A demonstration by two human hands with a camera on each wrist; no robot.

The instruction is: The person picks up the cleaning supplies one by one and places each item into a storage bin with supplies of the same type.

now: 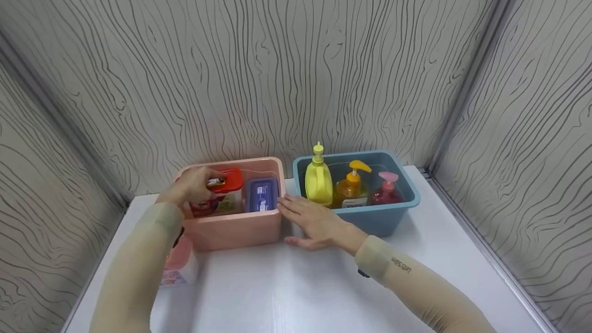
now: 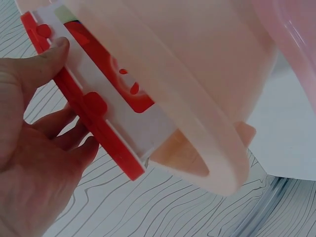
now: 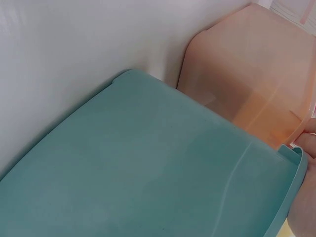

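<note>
One pink bin point(image 1: 236, 233) and one blue bin point(image 1: 379, 219) stand side by side on a white table point(image 1: 277, 296) as a person's left hand point(image 1: 192, 185) pinches the lid of a red-lidded container point(image 1: 231, 181) between thumb and fingers. The container is in the pink bin's left part, its lid above the rim, near a blue-lidded container point(image 1: 262, 194). The right hand point(image 1: 312, 219) reaches across, fingers straight and close together, thumb apart, fingertips at the pink bin's right rim; how firmly they press cannot be told. The blue bin holds a yellow bottle point(image 1: 318, 185) and two pump bottles, orange point(image 1: 350, 187) and pink point(image 1: 387, 195).
</note>
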